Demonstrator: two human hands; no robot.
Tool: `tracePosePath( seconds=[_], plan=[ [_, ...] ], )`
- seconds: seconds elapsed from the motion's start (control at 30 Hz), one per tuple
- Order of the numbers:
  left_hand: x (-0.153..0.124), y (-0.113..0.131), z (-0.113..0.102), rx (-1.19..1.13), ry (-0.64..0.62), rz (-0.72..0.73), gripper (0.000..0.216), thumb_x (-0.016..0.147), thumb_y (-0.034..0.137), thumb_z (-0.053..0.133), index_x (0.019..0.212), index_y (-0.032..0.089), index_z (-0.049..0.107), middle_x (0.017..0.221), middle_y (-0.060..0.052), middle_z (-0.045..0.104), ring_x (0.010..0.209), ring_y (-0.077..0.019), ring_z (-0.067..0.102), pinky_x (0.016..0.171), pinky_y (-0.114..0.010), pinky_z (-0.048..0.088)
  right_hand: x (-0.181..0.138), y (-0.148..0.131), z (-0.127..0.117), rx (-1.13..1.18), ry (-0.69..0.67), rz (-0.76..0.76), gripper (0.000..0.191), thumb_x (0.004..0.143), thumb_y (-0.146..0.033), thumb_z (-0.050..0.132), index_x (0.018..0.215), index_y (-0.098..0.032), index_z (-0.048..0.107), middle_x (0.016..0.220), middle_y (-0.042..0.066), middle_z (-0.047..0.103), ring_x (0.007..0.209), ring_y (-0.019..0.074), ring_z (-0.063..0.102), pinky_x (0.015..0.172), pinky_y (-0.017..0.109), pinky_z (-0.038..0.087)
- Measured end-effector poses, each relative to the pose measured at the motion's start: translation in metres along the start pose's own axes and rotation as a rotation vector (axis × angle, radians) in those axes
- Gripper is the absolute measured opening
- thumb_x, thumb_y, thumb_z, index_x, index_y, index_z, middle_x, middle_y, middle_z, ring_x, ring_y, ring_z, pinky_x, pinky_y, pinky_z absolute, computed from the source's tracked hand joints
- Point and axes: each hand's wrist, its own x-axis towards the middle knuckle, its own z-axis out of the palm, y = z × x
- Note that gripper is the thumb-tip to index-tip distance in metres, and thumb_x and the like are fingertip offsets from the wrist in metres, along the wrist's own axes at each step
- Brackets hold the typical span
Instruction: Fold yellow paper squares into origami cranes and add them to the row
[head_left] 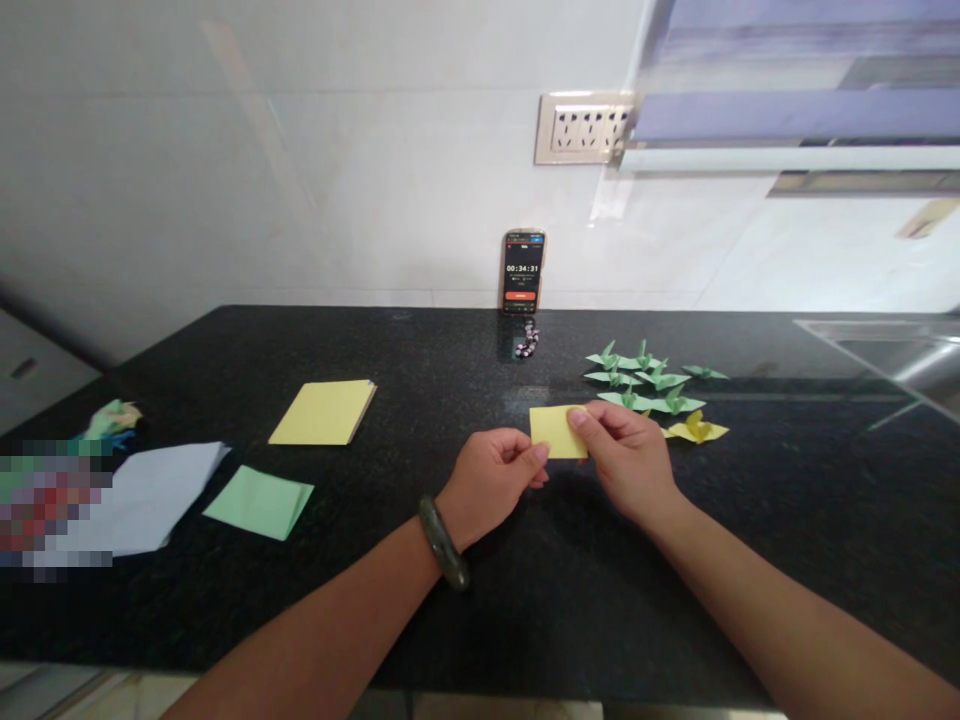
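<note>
A small yellow sheet of paper (pixel 559 432), apparently folded, is held up over the dark countertop between both hands. My left hand (pixel 496 478), with a dark green bangle on its wrist, pinches the lower left corner between thumb and fingers. On the right side of the paper, my right hand (pixel 630 458) grips it, thumb on the front face and fingers behind. Just beyond the right hand stand several green paper cranes (pixel 660 380), and a yellow paper crane (pixel 697 428) lies partly hidden by that hand.
A stack of yellow paper (pixel 322 412) and green paper (pixel 260 503) lie to the left, near white sheets (pixel 161 495). A phone (pixel 523 272) showing a timer leans on the wall, a beaded strap before it. A sink (pixel 900 350) edges the right.
</note>
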Motion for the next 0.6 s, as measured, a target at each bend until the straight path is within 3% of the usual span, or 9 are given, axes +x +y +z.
tracePosePath(
  seconds=[0.17,0.3,0.6],
  plan=[
    [0.003,-0.001,0.0,-0.123,0.026,0.019,0.014,0.07,0.025,0.064,0.063,0.012,0.062,0.057,-0.001,0.063,0.055,-0.0099,0.058,0.058,-0.022,0.046,0.001,0.002,0.006,0.221,-0.103,0.088,0.027,0.07,-0.042,0.065,0.069,-0.016,0.057,0.054,-0.003,0.052,0.044,0.007,0.042,0.04,0.019,0.036],
    [0.002,-0.001,0.0,-0.197,0.066,0.002,0.017,0.068,0.027,0.067,0.062,0.012,0.062,0.059,-0.002,0.065,0.057,-0.0105,0.06,0.06,-0.023,0.048,-0.004,0.002,0.013,0.222,-0.211,0.167,0.029,0.065,-0.04,0.069,0.071,-0.015,0.057,0.057,-0.001,0.057,0.047,0.0087,0.047,0.04,0.02,0.036],
    [0.0,-0.001,0.001,-0.275,0.048,-0.013,0.017,0.067,0.027,0.068,0.064,0.012,0.062,0.06,-0.002,0.067,0.056,-0.0098,0.06,0.061,-0.022,0.048,-0.006,0.005,0.012,0.192,-0.165,0.141,0.027,0.071,-0.038,0.065,0.062,-0.014,0.058,0.051,-0.002,0.055,0.043,0.0073,0.043,0.042,0.021,0.034]
  ],
)
